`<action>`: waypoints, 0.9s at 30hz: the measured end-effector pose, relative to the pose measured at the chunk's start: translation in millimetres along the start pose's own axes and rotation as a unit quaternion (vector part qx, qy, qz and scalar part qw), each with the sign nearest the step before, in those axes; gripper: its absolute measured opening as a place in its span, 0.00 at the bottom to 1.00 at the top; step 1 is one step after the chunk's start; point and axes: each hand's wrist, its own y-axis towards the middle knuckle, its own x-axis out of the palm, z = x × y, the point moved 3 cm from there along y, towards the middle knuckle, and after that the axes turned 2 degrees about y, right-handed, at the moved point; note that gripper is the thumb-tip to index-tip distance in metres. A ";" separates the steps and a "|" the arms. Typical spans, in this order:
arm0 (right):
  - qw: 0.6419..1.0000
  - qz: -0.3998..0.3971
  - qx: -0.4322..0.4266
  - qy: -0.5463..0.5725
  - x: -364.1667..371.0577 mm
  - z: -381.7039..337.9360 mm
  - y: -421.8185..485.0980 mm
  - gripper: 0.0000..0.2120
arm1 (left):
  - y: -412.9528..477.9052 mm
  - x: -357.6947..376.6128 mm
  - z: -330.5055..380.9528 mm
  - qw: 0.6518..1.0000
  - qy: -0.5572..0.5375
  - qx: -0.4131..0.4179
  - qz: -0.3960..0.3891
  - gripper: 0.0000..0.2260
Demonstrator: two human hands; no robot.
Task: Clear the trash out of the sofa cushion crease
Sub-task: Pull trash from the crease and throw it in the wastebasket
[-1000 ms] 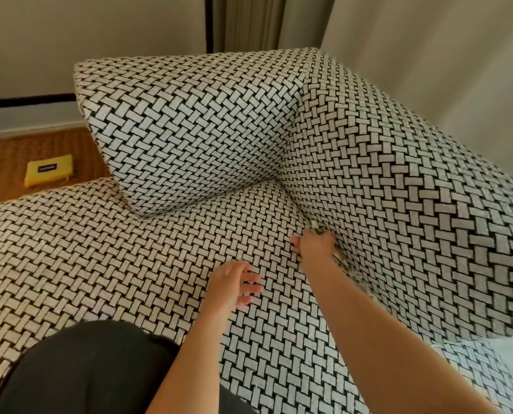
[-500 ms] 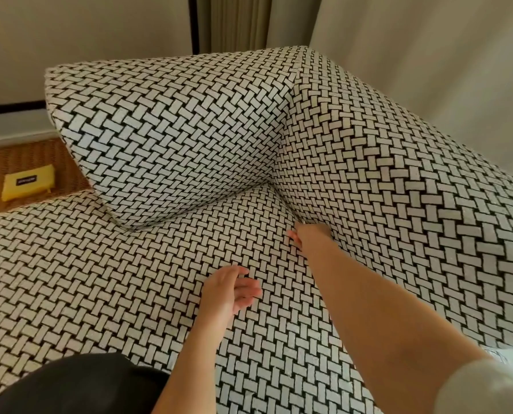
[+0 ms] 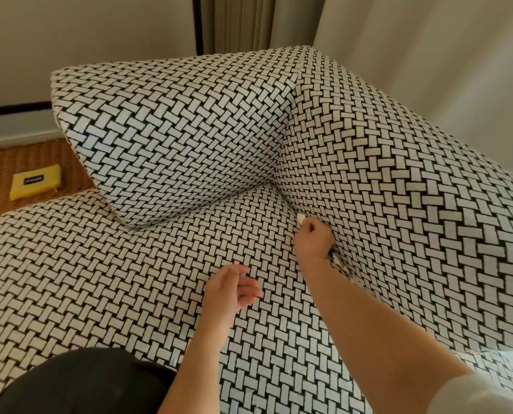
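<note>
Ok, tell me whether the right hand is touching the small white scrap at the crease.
Touching. The head view shows the white scrap poking out from the curled fingers of the right hand, with no gap between them.

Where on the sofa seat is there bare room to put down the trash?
The seat is bare between the left hand and the angled cushion, and leftward to its edge. The crease is crowded: the right hand pinches a white scrap, with more bits behind the wrist.
</note>
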 end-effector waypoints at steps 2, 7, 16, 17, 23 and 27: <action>0.998 -0.040 -0.040 0.002 -5.8 3.7 -12.4 0.09 | -2.2 0.9 -0.9 1.000 0.000 -0.011 -0.013 0.11; 0.981 -0.181 -0.064 0.023 -22.9 15.8 -59.3 0.07 | -9.2 10.8 -2.7 0.998 0.002 -0.030 -0.054 0.13; 0.940 -0.335 -0.063 -0.025 -46.9 35.2 -118.1 0.10 | -46.8 22.1 -25.2 0.971 0.235 0.035 0.020 0.11; 0.934 -0.349 -0.066 -0.041 -51.4 36.7 -122.8 0.10 | -50.6 21.3 -27.2 0.966 0.255 0.038 0.026 0.09; 0.947 -0.299 -0.085 -0.080 -85.3 47.6 -121.0 0.05 | -68.4 24.5 -37.9 0.964 0.265 0.034 -0.002 0.08; 0.973 -0.206 -0.051 -0.094 -103.1 58.0 -99.4 0.15 | -74.1 30.3 -45.2 0.965 0.262 0.011 -0.021 0.09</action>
